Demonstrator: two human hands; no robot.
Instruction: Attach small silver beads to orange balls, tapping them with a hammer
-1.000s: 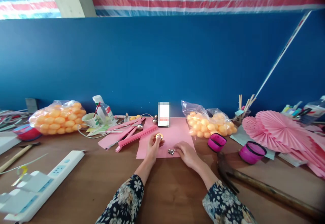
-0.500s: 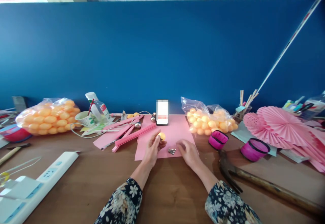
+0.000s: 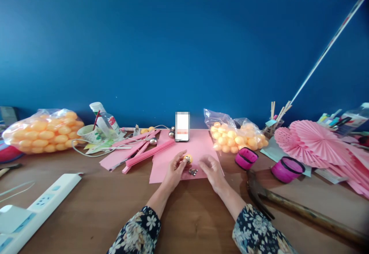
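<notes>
My left hand (image 3: 175, 169) is closed around a small orange ball (image 3: 188, 158) with a silver piece on it, held just above a pink paper sheet (image 3: 198, 148). My right hand (image 3: 212, 170) rests on that sheet with its fingers spread, right beside a little heap of small silver metal pieces (image 3: 193, 172). A phone (image 3: 182, 126) stands upright at the sheet's far edge.
Two clear bags of orange balls lie at the back: one on the left (image 3: 40, 131), one on the right (image 3: 236, 136). Folded pink strips (image 3: 144, 152), a paper cup (image 3: 90, 133), two magenta tape rolls (image 3: 245, 158), a hammer (image 3: 288, 204), pink paper fans (image 3: 319, 142) and a white power strip (image 3: 34, 208) surround me.
My left hand lifted the orange ball slightly and turned it toward the right hand. The right hand shifted a little closer. The camera tilted down and left.
</notes>
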